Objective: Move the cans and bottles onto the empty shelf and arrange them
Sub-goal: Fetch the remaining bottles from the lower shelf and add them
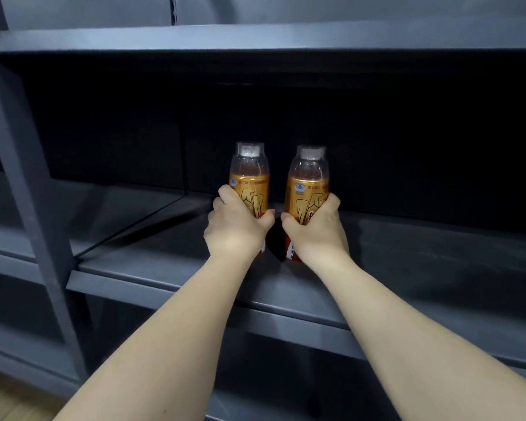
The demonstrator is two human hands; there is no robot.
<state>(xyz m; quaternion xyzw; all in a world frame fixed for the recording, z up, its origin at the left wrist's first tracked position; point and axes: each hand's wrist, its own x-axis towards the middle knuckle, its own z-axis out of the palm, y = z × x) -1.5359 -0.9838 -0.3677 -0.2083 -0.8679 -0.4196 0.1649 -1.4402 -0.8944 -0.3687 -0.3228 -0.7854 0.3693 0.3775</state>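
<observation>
Two clear bottles with gold and red labels and grey caps stand upright side by side over the grey metal shelf [422, 262]. My left hand [236, 227] grips the left bottle [249, 174] around its lower half. My right hand [315, 229] grips the right bottle [308, 180] the same way. The bottles' bases are hidden behind my hands, so I cannot tell whether they touch the shelf board. A narrow gap separates the two bottles.
Another shelf board [255, 41] runs overhead, close above the bottle caps. A slanted grey upright [28, 183] stands at the left. The shelf's back is dark. Lower shelf boards [286, 405] lie beneath my forearms. Wooden floor [9, 399] shows bottom left.
</observation>
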